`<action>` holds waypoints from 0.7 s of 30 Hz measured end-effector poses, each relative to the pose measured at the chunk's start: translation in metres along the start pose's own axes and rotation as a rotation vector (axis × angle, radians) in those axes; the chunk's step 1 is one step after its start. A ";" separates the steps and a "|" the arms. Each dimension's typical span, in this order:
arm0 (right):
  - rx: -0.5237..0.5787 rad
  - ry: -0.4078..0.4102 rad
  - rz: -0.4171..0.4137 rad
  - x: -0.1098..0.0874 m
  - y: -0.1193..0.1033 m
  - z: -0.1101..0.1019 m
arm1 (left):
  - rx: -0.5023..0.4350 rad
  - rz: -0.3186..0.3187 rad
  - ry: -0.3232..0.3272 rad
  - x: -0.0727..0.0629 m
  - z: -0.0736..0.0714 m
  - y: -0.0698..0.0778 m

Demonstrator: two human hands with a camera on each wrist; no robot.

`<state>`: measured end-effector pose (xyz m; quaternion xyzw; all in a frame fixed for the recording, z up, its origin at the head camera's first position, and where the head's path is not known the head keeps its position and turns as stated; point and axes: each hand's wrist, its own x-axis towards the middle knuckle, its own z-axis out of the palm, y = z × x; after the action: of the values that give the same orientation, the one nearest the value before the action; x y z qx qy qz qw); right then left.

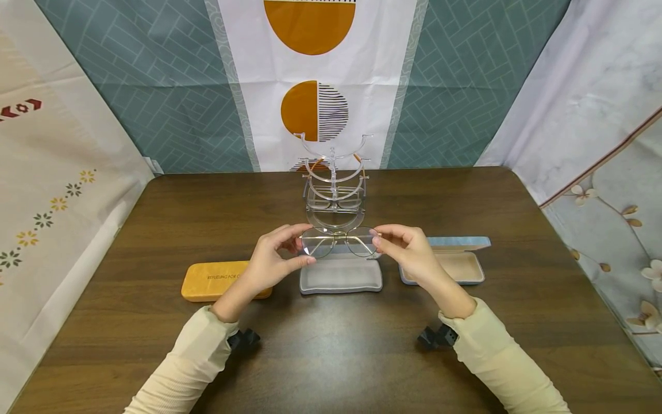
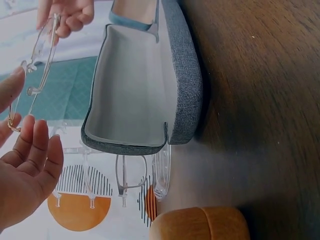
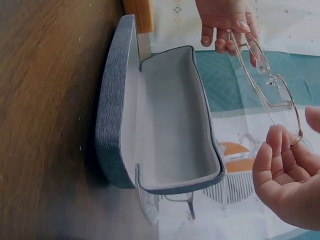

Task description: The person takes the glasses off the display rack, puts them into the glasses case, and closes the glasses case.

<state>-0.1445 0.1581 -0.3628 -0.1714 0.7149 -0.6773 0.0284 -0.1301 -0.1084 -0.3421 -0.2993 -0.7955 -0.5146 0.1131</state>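
Observation:
A pair of eyeglasses [image 1: 338, 234] with a thin metal rim and clear lenses is held up between both hands. My left hand [image 1: 274, 256] pinches the left end of the frame; my right hand [image 1: 405, 250] pinches the right end. Folded temples show behind the lenses. Under and just behind the glasses, an open grey glasses case [image 1: 341, 282] lies on the table, with a pale lining. In the left wrist view this case [image 2: 130, 85] has no glasses in it.
Behind the grey case stands a clear tiered display stand [image 1: 333, 184] holding other glasses. To the left lies a closed yellow glasses case [image 1: 204, 282], partly behind the left wrist. An open blue case [image 1: 460, 244] sits right. Hanging cloths surround the wooden table [image 1: 331, 351].

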 end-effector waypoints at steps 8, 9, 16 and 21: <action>-0.093 -0.059 -0.094 -0.003 0.000 -0.004 | -0.014 -0.030 0.001 0.000 0.000 -0.001; -0.102 -0.070 -0.100 -0.003 0.000 -0.005 | -0.014 -0.032 0.001 0.000 0.000 -0.001; -0.189 -0.131 -0.141 -0.005 0.001 -0.007 | -0.008 -0.026 -0.004 -0.001 0.000 0.001; -0.241 -0.129 -0.157 -0.007 0.003 -0.006 | -0.006 -0.031 -0.013 -0.002 0.001 0.004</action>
<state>-0.1405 0.1659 -0.3661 -0.2720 0.7720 -0.5745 0.0006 -0.1263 -0.1075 -0.3403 -0.2906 -0.7992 -0.5168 0.0992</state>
